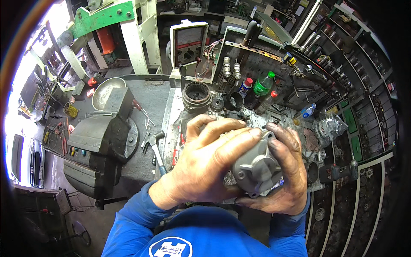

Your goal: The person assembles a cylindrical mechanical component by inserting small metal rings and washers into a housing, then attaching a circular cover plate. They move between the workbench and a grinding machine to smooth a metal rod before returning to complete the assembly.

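Both my hands hold a grey cast-metal motor housing [257,169] close to my chest, above the workbench. My left hand [205,162] wraps over its top and left side, fingers stretched across it. My right hand [289,171], smeared with grease, cups it from the right and below. The housing's round flange with bolt ears faces me. Much of the part is hidden under my fingers.
A large grey bench vise [100,137] stands at the left, a hammer [155,147] beside it. A wound stator ring [196,96], an analog meter [188,43], a green bottle [262,85], spray cans and small parts crowd the bench behind. Shelves of parts run along the right.
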`<state>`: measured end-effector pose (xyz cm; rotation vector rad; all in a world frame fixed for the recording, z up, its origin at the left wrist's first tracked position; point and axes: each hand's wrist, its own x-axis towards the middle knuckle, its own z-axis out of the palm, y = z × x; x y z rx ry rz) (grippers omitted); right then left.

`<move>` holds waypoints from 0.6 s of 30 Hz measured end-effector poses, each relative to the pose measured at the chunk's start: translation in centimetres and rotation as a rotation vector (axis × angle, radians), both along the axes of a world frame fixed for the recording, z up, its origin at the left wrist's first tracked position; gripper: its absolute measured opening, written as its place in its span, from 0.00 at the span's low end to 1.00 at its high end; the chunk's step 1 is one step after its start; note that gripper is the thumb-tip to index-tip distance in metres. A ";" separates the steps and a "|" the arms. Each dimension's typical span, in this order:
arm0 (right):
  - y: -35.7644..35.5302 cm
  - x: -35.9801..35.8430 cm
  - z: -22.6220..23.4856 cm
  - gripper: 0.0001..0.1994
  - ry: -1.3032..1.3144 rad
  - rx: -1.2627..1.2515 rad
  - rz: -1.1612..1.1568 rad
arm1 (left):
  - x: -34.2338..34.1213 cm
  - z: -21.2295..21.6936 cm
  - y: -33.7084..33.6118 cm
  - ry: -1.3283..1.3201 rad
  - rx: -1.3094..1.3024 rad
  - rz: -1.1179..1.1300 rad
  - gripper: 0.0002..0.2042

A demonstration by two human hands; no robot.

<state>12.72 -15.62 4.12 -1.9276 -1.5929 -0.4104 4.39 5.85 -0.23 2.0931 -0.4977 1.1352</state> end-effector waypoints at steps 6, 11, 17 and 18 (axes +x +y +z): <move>0.0 1.6 -1.5 0.59 0.186 0.142 -0.001 | -1.1 -1.4 1.5 0.092 0.110 0.065 0.50; 0.5 3.1 -2.8 0.59 0.622 0.349 0.038 | -4.4 -4.3 6.0 0.295 -0.291 0.013 0.58; 1.0 4.1 -3.2 0.61 0.661 0.254 0.057 | -8.3 -9.6 4.4 0.550 -0.502 0.091 0.65; 1.4 3.9 -3.5 0.61 0.713 0.254 0.061 | -8.4 -10.2 4.0 0.579 -0.482 0.108 0.67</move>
